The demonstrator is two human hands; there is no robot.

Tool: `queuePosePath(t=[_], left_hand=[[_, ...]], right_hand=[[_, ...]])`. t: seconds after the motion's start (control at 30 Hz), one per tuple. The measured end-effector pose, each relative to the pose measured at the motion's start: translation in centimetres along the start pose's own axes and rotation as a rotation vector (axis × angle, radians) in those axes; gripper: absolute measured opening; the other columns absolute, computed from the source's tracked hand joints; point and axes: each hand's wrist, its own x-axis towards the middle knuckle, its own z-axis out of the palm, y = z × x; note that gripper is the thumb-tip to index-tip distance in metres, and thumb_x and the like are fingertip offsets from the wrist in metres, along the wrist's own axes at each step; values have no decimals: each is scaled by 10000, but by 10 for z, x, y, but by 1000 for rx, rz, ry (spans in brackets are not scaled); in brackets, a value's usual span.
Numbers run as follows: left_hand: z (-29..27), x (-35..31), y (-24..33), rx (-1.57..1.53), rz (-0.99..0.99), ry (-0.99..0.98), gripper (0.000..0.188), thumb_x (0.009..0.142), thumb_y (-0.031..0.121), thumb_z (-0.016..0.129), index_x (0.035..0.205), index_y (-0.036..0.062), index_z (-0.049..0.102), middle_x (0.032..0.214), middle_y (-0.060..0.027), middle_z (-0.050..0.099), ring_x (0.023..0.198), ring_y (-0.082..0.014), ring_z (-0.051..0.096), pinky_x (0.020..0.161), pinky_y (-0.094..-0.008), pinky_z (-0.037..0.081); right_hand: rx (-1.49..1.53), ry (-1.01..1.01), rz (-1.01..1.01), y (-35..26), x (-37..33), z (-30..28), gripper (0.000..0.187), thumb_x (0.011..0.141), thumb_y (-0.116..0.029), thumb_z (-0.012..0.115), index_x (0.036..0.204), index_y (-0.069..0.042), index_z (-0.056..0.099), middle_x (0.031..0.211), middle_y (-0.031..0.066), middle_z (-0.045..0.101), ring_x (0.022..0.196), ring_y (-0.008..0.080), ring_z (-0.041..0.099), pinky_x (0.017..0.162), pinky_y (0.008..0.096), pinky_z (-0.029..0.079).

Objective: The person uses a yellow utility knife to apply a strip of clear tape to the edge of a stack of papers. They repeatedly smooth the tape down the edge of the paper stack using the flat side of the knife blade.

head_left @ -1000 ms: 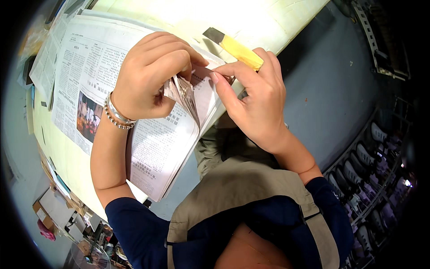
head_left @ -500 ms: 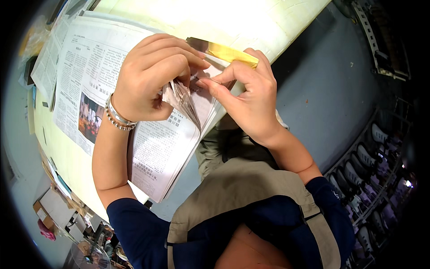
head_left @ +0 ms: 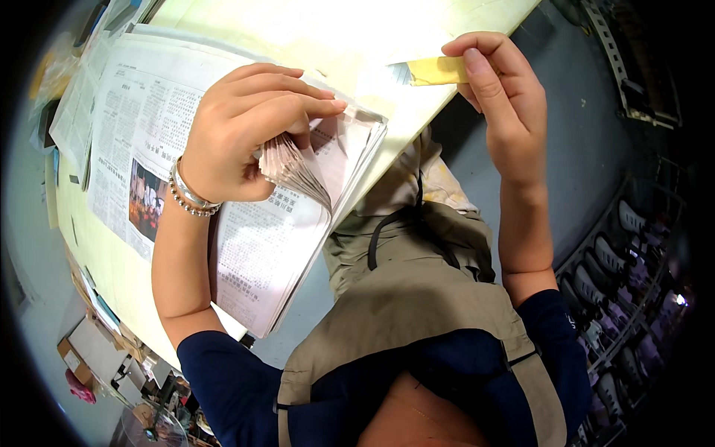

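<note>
My left hand (head_left: 257,127) is closed on a fanned bunch of newspaper sheets (head_left: 294,167). The sheets are gathered and bent up between its thumb and fingers. Under it lies a stack of newspapers (head_left: 261,253), one edge along the table's edge. Raised above the table's right edge, my right hand (head_left: 506,97) pinches a flat yellow-handled blade (head_left: 439,71). The blade's thin grey end points left, blurred against the bright table, and stands apart from the paper.
More newspaper sheets (head_left: 126,127) cover the pale table (head_left: 313,37) to the left. On the right, beyond the grey floor (head_left: 514,171), stands a rack of shoes (head_left: 607,257). A cardboard box (head_left: 74,361) and a fan (head_left: 153,428) are at the lower left.
My right hand has moved up and right, away from the newspaper, with the yellow-handled blade. My left hand stays on the bunched sheets, whose layered edges show more plainly.
</note>
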Motion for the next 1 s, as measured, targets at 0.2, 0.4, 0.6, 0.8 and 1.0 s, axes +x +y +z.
queuePosePath(t=[0.2,0.4,0.6,0.8,1.0], left_hand=[[1,1,2,-13,-15,4,611,753,688,514,650,86,530,1009,-148,708,974,-316,671,897,-484,472],[2,5,7,-7,-45,-1,418,746,484,555,654,80,506,1018,-143,706,978,-318,660,910,-474,466],[7,6,7,0,-79,-12,376,722,436,563,678,69,495,1021,-140,704,983,-324,641,927,-465,454],[6,6,5,8,-4,15,399,687,458,616,669,74,510,999,-140,705,973,-324,646,933,-479,449],[4,7,4,-25,23,40,388,649,437,653,665,72,524,901,-129,700,907,-325,665,920,-491,454]], right_hand=[[-29,-202,104,-6,8,-6,216,965,-189,492,983,-8,610,742,-18,524,684,55,429,615,204,352],[-84,-402,150,-3,25,-8,242,945,-225,486,960,-25,620,761,-23,517,702,55,429,626,209,345],[2,-617,229,13,40,4,239,954,-273,495,934,-67,614,726,-72,452,662,17,361,562,184,269],[37,-552,268,11,27,-7,212,955,-262,508,950,-78,614,708,-86,433,638,13,338,550,179,257],[122,-566,302,9,17,0,258,951,-244,502,1008,-26,627,822,-27,546,755,58,446,683,210,376]])
